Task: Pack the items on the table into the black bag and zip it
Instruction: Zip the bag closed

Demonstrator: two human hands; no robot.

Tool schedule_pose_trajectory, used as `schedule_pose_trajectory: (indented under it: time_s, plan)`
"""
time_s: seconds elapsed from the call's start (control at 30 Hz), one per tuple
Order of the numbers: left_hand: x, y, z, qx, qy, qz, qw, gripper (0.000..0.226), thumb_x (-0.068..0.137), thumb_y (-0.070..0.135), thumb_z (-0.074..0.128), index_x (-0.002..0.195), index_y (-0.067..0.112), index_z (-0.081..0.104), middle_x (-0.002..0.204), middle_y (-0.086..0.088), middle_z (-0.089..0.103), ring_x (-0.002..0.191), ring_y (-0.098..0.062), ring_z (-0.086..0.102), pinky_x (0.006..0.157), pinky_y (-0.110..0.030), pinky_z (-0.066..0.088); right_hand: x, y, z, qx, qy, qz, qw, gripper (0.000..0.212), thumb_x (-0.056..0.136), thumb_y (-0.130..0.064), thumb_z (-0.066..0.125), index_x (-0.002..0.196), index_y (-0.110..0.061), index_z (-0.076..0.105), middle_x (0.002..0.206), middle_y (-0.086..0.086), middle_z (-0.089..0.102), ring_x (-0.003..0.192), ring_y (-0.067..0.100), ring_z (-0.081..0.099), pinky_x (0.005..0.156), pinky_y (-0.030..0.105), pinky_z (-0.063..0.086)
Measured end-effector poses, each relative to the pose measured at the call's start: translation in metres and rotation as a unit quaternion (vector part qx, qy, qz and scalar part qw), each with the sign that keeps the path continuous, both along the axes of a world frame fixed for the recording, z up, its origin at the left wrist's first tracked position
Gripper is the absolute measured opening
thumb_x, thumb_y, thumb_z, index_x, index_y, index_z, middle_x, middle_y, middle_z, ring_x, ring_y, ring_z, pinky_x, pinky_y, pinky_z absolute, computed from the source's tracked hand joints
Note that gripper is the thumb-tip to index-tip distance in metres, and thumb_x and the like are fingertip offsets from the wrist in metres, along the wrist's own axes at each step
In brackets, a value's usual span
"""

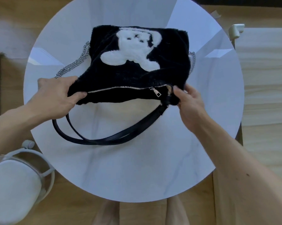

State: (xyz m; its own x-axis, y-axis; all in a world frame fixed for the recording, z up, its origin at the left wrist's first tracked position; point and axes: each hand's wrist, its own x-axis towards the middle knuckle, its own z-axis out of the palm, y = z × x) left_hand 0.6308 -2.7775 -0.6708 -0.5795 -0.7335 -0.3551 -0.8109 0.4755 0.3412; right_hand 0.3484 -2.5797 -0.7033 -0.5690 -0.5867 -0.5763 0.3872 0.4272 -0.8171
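Black plush bag with a white bear patch: left hand grips its mouth's left corner, right hand pinches the right end beside the silver zipper pull. It lies on the round white table.

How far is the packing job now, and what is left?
Done: no loose items show on the table; the zipper is closed almost fully. In hand: left hand and right hand grip the black bag at its ends. Left: the short gap past the slider.
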Motion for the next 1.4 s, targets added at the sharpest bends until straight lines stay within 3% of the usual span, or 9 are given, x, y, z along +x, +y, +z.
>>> schedule_pose_trajectory:
  time_s: [0.17, 0.27, 0.37, 0.53, 0.67, 0.77, 0.97, 1.17, 1.4]
  plan:
    - [-0.009, 0.0, -0.006, -0.005, 0.003, -0.028, 1.0, 0.014, 0.098, 0.036, 0.055, 0.085, 0.033, 0.059, 0.056, 0.006, 0.056, 0.072, -0.005, 0.047, 0.084, -0.035, 0.018, -0.035, 0.008, 0.021, 0.121, 0.165, 0.186, 0.961, 0.022, 0.101, -0.026, 0.05, 0.1, -0.015, 0.069, 0.074, 0.007, 0.063, 0.059, 0.015, 0.056, 0.051, 0.029, 0.048]
    - [-0.024, 0.005, -0.008, -0.027, -0.039, -0.026, 0.999, 0.018, 0.091, 0.037, 0.064, 0.079, 0.029, 0.054, 0.066, 0.001, 0.062, 0.073, -0.016, 0.051, 0.084, -0.039, 0.02, -0.036, 0.005, 0.02, 0.177, 0.278, 0.24, 0.913, 0.029, 0.103, -0.029, 0.046, 0.101, -0.005, 0.062, 0.077, 0.017, 0.059, 0.063, 0.019, 0.052, 0.057, 0.033, 0.042]
    - [-0.043, 0.02, -0.007, -0.118, -0.034, -0.014, 0.992, 0.036, 0.074, 0.037, 0.074, 0.098, 0.019, 0.054, 0.099, -0.009, 0.058, 0.096, -0.034, 0.052, 0.088, -0.046, 0.03, -0.035, 0.004, 0.014, 0.185, 0.31, 0.216, 0.907, 0.027, 0.103, -0.025, 0.044, 0.097, -0.001, 0.055, 0.079, 0.01, 0.057, 0.072, 0.023, 0.052, 0.064, 0.038, 0.043]
    - [-0.1, 0.072, 0.0, -0.126, 0.14, -0.205, 0.96, 0.029, 0.076, 0.026, 0.07, 0.099, 0.014, 0.056, 0.099, -0.006, 0.052, 0.094, -0.029, 0.049, 0.08, -0.043, 0.04, -0.025, 0.01, 0.004, 0.21, 0.306, 0.135, 0.919, 0.025, 0.102, -0.031, 0.046, 0.118, -0.014, 0.053, 0.096, 0.004, 0.066, 0.092, 0.027, 0.063, 0.088, 0.047, 0.051]
    - [-0.138, 0.09, -0.016, -0.172, 0.094, -0.248, 0.949, 0.037, 0.081, 0.026, 0.072, 0.113, 0.012, 0.06, 0.107, -0.008, 0.055, 0.096, -0.027, 0.051, 0.081, -0.041, 0.042, 0.0, 0.02, 0.014, 0.151, 0.381, 0.018, 0.912, 0.017, 0.096, -0.034, 0.051, 0.099, -0.017, 0.053, 0.077, -0.003, 0.058, 0.074, 0.017, 0.058, 0.077, 0.046, 0.052]
    - [-0.15, 0.085, -0.027, -0.22, 0.026, -0.248, 0.943, 0.047, 0.081, 0.032, 0.074, 0.121, 0.014, 0.057, 0.114, -0.008, 0.055, 0.106, -0.029, 0.051, 0.088, -0.041, 0.042, 0.03, 0.023, 0.016, 0.139, 0.323, 0.074, 0.933, 0.02, 0.093, -0.037, 0.057, 0.081, -0.021, 0.062, 0.063, -0.01, 0.058, 0.062, 0.011, 0.057, 0.064, 0.04, 0.05]
    - [-0.155, 0.055, -0.03, -0.188, 0.069, -0.263, 0.944, 0.036, 0.083, 0.018, 0.075, 0.116, 0.008, 0.064, 0.105, -0.012, 0.065, 0.102, -0.032, 0.058, 0.093, -0.044, 0.043, 0.059, 0.0, 0.001, 0.166, 0.134, 0.096, 0.972, 0.05, 0.091, -0.037, 0.061, 0.138, -0.025, 0.05, 0.093, 0.0, 0.073, 0.089, 0.024, 0.071, 0.085, 0.044, 0.057]
    - [-0.161, 0.042, -0.024, -0.088, 0.108, -0.261, 0.955, 0.027, 0.085, 0.016, 0.072, 0.11, 0.008, 0.07, 0.093, -0.009, 0.069, 0.092, -0.028, 0.06, 0.09, -0.043, 0.045, 0.059, -0.022, -0.006, 0.156, 0.154, 0.003, 0.976, 0.017, 0.093, -0.033, 0.062, 0.08, -0.022, 0.061, 0.062, -0.01, 0.056, 0.059, 0.006, 0.055, 0.057, 0.027, 0.038]
    - [-0.159, 0.04, -0.019, -0.054, 0.123, -0.273, 0.953, 0.021, 0.086, 0.014, 0.069, 0.106, 0.012, 0.076, 0.087, -0.007, 0.07, 0.085, -0.026, 0.061, 0.086, -0.045, 0.046, 0.06, -0.03, -0.002, 0.137, 0.076, 0.01, 0.988, 0.026, 0.091, -0.038, 0.068, 0.1, -0.014, 0.065, 0.071, -0.008, 0.056, 0.073, 0.016, 0.06, 0.074, 0.037, 0.051]
